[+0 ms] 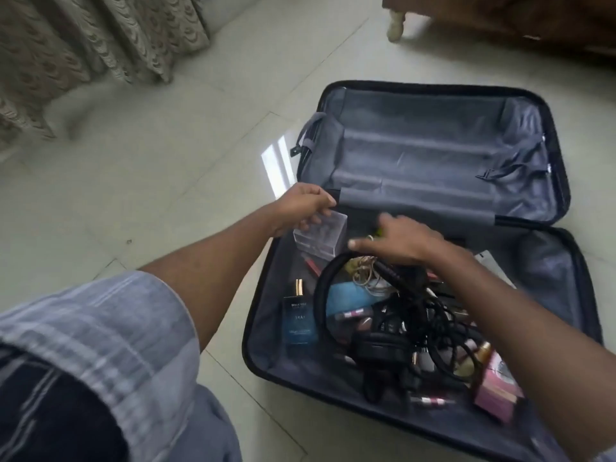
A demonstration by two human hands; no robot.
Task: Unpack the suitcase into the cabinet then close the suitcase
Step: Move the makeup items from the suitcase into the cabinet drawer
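Left hand [305, 208] pinching clear box [320, 236]; right hand [405, 240] released, flat over cables [423, 315] in suitcase [563, 181].

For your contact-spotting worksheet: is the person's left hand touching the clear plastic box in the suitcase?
Touching. The head view shows the left hand pinching the upper corner of the clear plastic box.

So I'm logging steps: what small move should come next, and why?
Probably lift the clear plastic box out toward the cabinet: the left hand already pinches it at the suitcase corner, while the right hand hovers open over tangled cables.
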